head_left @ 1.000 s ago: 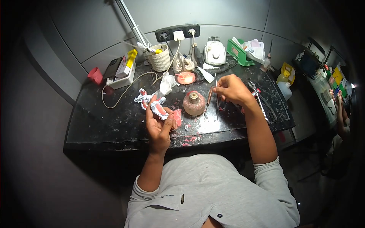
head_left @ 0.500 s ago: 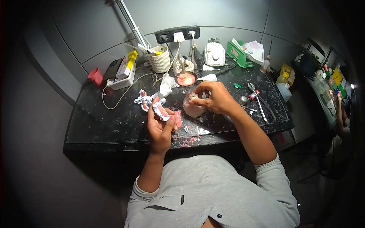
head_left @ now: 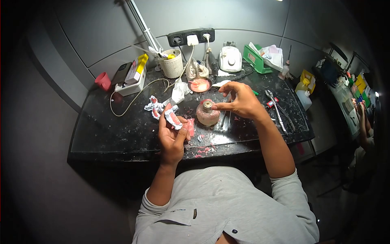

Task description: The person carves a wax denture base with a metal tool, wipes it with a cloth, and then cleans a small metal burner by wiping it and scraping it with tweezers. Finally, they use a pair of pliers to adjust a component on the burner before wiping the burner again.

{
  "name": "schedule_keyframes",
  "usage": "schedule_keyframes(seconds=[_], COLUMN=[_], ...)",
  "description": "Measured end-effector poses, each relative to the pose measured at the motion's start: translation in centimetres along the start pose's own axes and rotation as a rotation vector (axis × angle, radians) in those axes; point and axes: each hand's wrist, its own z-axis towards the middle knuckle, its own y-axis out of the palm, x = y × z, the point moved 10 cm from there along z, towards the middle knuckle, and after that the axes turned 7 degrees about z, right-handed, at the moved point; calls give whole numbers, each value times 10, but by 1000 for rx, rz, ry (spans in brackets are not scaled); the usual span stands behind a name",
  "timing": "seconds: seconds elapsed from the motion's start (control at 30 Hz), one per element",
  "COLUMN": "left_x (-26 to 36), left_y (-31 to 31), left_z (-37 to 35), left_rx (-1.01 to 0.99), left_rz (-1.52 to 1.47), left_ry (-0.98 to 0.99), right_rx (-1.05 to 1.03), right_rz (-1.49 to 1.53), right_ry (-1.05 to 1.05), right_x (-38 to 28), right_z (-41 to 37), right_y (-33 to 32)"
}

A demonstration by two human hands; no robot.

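My left hand (head_left: 171, 136) is closed round a dental cast (head_left: 173, 120), white plaster with a pink wax band along it. A pink wax sheet (head_left: 190, 127) shows by its fingertips. Right of the cast stands a round glass spirit burner (head_left: 207, 114) with a metal neck; no flame shows. My right hand (head_left: 243, 101) hovers at the burner's right, thumb tip close to the neck, thumb and index finger apart. Nothing shows between them; its other fingers are partly hidden. Further left on the table lies another white cast (head_left: 154, 106) with pink on it.
Behind the burner sits a dish of pink wax (head_left: 200, 85). A white control box (head_left: 230, 59), a woven cup (head_left: 171, 65) and a green bin (head_left: 258, 59) line the back. Metal pliers-like tools (head_left: 278, 110) lie at right. Pink scraps (head_left: 203, 151) dot the front edge.
My right hand has moved from around the burner's neck to its right, and the fingers have spread. The burner's neck is more exposed. My left hand keeps the cast in about the same place.
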Motion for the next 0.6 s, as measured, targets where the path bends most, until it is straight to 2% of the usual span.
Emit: schedule_keyframes(seconds=[0.3,0.37,0.6], left_x=[1,0,1], left_y=[1,0,1], left_z=[0,0,-1], left_rx=[-3,2,7], left_rz=[17,4,7], left_ry=[-9,-6,-14], right_rx=[-54,4,-16], right_rz=[-58,-67,-45], right_ry=[-109,-223,-169], right_x=[-9,-15,-19], right_z=[4,2,1], right_y=[28,26,26])
